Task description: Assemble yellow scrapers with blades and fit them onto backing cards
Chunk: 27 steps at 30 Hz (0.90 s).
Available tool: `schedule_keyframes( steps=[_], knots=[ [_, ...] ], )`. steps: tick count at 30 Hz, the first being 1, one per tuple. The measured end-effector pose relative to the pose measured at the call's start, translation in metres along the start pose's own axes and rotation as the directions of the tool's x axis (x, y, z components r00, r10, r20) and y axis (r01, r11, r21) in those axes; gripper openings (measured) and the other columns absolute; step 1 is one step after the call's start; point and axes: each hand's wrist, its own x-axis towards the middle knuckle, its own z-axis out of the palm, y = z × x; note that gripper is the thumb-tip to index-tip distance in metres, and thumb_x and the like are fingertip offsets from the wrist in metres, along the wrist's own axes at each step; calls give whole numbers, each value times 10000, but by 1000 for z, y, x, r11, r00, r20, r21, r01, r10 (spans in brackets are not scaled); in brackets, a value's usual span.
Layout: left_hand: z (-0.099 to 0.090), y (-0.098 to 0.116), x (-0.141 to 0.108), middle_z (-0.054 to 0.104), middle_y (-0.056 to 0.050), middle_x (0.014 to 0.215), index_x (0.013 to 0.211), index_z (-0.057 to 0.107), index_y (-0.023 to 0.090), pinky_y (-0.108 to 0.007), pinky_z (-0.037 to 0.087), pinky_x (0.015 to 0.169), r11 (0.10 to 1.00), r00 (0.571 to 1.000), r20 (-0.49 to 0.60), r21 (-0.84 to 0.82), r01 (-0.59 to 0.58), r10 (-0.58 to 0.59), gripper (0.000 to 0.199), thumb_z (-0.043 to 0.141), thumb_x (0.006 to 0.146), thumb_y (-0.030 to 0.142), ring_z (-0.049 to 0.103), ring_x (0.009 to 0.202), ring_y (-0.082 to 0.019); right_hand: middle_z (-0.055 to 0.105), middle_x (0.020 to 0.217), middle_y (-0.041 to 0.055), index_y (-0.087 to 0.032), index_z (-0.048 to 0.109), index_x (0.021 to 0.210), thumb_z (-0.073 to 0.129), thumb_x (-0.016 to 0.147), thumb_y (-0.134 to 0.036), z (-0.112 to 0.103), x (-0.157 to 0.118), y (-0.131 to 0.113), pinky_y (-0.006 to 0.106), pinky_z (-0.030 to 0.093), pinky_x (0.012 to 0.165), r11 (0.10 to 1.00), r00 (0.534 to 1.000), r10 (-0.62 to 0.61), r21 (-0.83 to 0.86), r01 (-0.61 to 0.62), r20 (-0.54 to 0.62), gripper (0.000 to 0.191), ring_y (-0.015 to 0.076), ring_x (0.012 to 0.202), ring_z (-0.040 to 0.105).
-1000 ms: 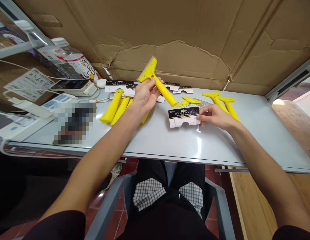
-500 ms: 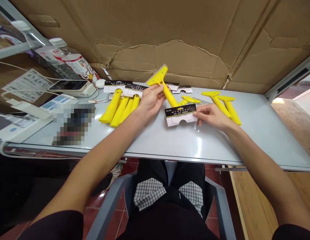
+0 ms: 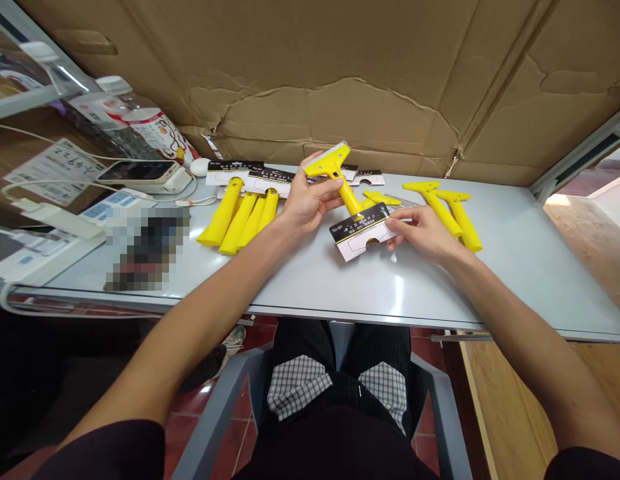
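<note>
My left hand (image 3: 313, 203) is closed on a yellow scraper (image 3: 346, 193) just below its wide blade head, which points up and away from me. Between the fingers of my right hand (image 3: 423, 230) is the right end of a black-and-white printed card (image 3: 363, 235). The card overlaps the lower end of the scraper's handle, which is hidden behind it. To the left lie several yellow scraper handles (image 3: 223, 213) with cards (image 3: 235, 172) over their far ends. Two bare yellow scrapers (image 3: 443, 210) rest beyond my right hand.
Small yellow parts (image 3: 380, 199) and more cards (image 3: 367, 178) lie behind the held scraper. Along the left are a white power strip (image 3: 55, 247), a phone (image 3: 140, 171), cables and plastic bottles (image 3: 145, 123). A cardboard wall (image 3: 370, 73) closes off the table's back.
The scraper has tipped and shifted slightly right and lower, its head turning. The card has tilted, its left end swinging down, and its print now reads upside down. Both hands keep their hold.
</note>
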Motion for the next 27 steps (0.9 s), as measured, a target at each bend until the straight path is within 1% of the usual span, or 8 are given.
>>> schedule_keyframes(
  steps=[2,5,9,14,19,22,24,27],
  knots=[
    [0,0,0,783,-47,1183,1435,571,377,-457,635,1032,1000,999,34,12,11,-11,759,814,800,41,815,947,-230,822,931,95,-218,766,821,821,893,-497,2,0,0,379,625,720,1000,1000,5,26,-5,4,293,209,655,752],
    [1,-1,1,790,-43,1097,1367,590,341,-478,643,1024,1000,998,56,18,14,-15,584,763,860,107,815,942,-238,825,950,102,-213,769,817,813,898,-460,5,-1,1,376,624,699,999,1000,14,52,-14,8,264,216,653,761],
    [-1,-2,4,795,-51,1031,1301,582,306,-486,637,1031,1000,1000,24,6,16,-17,420,690,931,140,815,960,-245,825,967,100,-214,772,833,824,883,-454,9,1,4,392,659,752,996,1000,16,89,-14,-20,251,230,720,776],
    [-6,-8,11,788,-71,1062,1273,555,277,-470,632,1017,997,997,-5,-25,77,-77,459,743,880,132,806,970,-252,819,1016,95,-230,773,845,834,865,-435,11,3,7,387,684,826,969,996,-1,247,23,-88,215,253,945,774],
    [-7,-20,12,785,-60,1108,1288,516,297,-467,642,976,996,995,-50,-11,83,-83,537,761,853,100,796,915,-230,800,994,93,-229,769,828,810,883,-350,17,2,4,365,682,838,950,993,37,312,-1,-112,139,232,948,756],
    [-8,-24,12,781,-58,1176,1336,528,320,-466,644,967,1000,999,-40,5,30,-30,579,788,853,134,797,943,-228,794,1010,95,-213,756,842,788,905,-328,20,0,1,362,684,852,943,979,61,332,8,-196,136,221,956,755],
    [-8,-24,12,782,-60,1193,1275,565,296,-444,647,962,1000,999,-35,4,11,-11,513,817,845,173,797,965,-229,793,1013,98,-194,755,855,780,906,-312,19,0,0,349,689,809,929,972,73,370,16,-225,131,213,933,758],
    [-8,-21,13,797,-48,1124,1152,577,264,-393,659,915,1000,999,-36,9,-17,17,403,824,840,198,796,936,-216,784,915,87,-184,755,861,791,888,-299,14,-2,-1,335,682,645,911,981,143,405,-79,-131,124,207,781,756]
  ],
)
